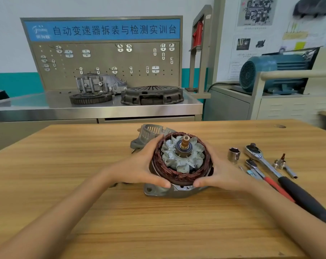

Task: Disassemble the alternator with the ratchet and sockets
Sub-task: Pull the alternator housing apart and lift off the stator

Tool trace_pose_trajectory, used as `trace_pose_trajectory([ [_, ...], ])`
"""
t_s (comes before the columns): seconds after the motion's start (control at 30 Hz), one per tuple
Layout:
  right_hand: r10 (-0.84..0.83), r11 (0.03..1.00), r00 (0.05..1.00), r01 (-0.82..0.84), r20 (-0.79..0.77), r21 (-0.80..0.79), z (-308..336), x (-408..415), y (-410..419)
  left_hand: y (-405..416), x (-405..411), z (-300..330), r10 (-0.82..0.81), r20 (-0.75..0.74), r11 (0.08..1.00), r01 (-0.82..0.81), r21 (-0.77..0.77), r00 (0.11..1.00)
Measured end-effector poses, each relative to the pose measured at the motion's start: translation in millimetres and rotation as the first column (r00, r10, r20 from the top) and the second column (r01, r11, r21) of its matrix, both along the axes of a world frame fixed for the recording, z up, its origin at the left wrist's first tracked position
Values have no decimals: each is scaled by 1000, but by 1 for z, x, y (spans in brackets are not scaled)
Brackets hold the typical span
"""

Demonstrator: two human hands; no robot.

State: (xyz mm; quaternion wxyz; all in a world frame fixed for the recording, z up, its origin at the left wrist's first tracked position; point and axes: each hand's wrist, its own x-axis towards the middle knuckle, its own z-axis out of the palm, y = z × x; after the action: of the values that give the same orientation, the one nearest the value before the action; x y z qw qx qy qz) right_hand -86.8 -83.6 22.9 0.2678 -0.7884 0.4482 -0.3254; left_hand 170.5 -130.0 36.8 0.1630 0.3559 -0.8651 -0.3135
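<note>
Both hands — left hand, right hand — clasp the copper stator of the alternator on the wooden table; ratchet and socket lie just right.

Both forearms reached forward, bare. The left hand and right hand curled inward facing each other, thumbs nearly meeting in front, fingers wrapped round something between them.
</note>
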Motion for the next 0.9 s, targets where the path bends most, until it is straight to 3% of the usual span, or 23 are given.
trace_pose_trajectory([
  [0.2, -2, 1000, 997, 4, 79, -22, -4, 1, -1, -3, -7, -2, 14, -101, 1000, -12, 12, 995],
  [0.4, 3, 999, 977, 5, 211, -35, -8, 2, -3, 0, -11, -13, 36, -330, 999, -28, 28, 943],
  [0.9, 46, 999, 935, -47, 352, -8, 26, -1, -9, 10, -25, 15, 39, -568, 995, 21, 99, 822],
])
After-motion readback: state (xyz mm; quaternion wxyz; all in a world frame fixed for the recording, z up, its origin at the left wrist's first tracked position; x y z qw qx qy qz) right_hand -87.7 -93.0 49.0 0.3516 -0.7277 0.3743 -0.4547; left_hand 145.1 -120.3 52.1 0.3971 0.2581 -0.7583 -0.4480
